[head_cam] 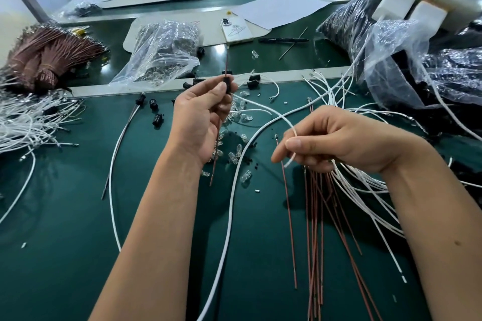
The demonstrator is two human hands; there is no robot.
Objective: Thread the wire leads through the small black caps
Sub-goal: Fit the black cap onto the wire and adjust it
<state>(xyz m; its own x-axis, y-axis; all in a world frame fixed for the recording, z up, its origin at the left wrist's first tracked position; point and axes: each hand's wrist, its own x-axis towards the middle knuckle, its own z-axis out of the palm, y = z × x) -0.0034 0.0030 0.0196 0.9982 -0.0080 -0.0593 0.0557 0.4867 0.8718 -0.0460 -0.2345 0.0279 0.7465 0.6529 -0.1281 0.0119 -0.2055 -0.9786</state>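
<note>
Your left hand [199, 120] is raised over the middle of the green table [65, 203], its grip clamped with thumb and fingers on a small black cap [228, 84]; a thin red wire lead [227, 60] stands up out of the cap's top and runs on down below your palm, its lower end hanging just above the table. Your right hand [339, 141] is lower and to the right, its grip pinched on a white wire lead [232, 203] that curves away in a long arc toward the near edge of the table, while the curled fingers also gather a fan of red leads [315, 229] and white leads [365, 185] spreading under the wrist. Between your two hands the table is littered with small clear bulbs [238, 150] and black specks, so the hanging red lead ends right among them. Loose black caps [157, 120] lie to the left of your left hand, and more sit along the pale ledge behind it. A clear bag [161, 55] of parts stands just beyond the ledge, with a phone [236, 30] and a pen [283, 39] farther back. On your far left lie a bundle of brown-red leads [49, 57] and a heap of white wires [28, 122]; on your right, black plastic bags [443, 65] crowd the table's edge, with white wires trailing out toward your right hand.
</note>
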